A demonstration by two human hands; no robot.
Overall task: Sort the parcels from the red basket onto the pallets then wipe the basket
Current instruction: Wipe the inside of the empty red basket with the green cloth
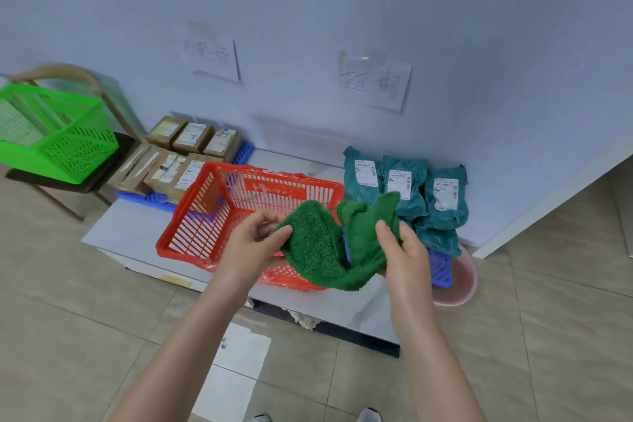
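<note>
A red plastic basket (219,212) stands on a low white platform and holds no parcels. In front of it I hold a green cloth (325,250) stretched between both hands. My left hand (253,243) pinches its left edge and my right hand (399,250) grips its right part. Several brown cardboard parcels (178,156) lie on a blue pallet (150,198) to the left of the basket. Several teal bagged parcels (407,192) lie on another blue pallet (440,269) to the right.
A green basket (58,134) sits on a dark chair at the far left. A pink basin (462,284) stands by the right pallet. Two paper labels (375,84) hang on the wall. The floor is tiled, with a white sheet (236,367) near my feet.
</note>
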